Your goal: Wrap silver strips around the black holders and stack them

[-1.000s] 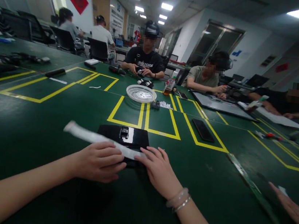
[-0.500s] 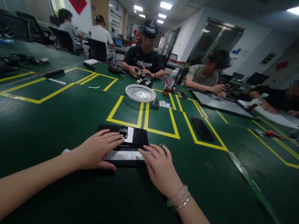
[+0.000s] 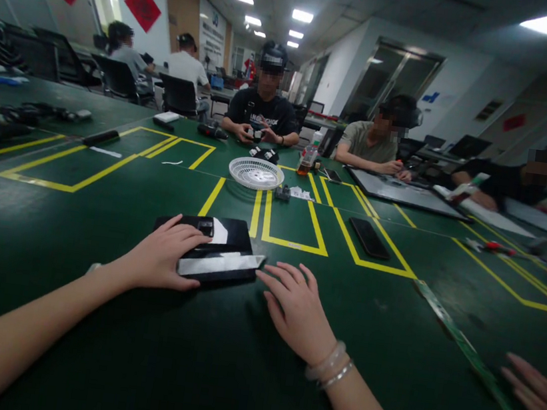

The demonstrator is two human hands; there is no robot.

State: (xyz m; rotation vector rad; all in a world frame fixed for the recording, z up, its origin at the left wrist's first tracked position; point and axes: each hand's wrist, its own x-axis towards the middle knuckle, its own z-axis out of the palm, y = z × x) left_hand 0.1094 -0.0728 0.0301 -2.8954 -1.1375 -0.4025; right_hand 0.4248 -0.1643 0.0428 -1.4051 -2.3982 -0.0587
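A flat black case (image 3: 236,235) with a white patch and a small dark window lies on the green table. A pale strip (image 3: 218,265) runs along its near side and sticks out past its right edge. My left hand (image 3: 163,254) rests over the left end of the case, thumb along the near edge and fingers on top. Just right of the case, my right hand (image 3: 295,305) is spread above the table, its fingertips close to the strip's end and holding nothing.
Beyond the case stands a white round basket (image 3: 237,177), with a small dark block (image 3: 282,193) beside it. A black phone (image 3: 368,238) lies to the right. Another person's hand (image 3: 538,394) reaches in at the right edge. Several people sit around the table.
The case has shifted left and turned slightly, together with my left hand. It has come away from my right hand, which stays nearly in place. The other person's hand has come further in.
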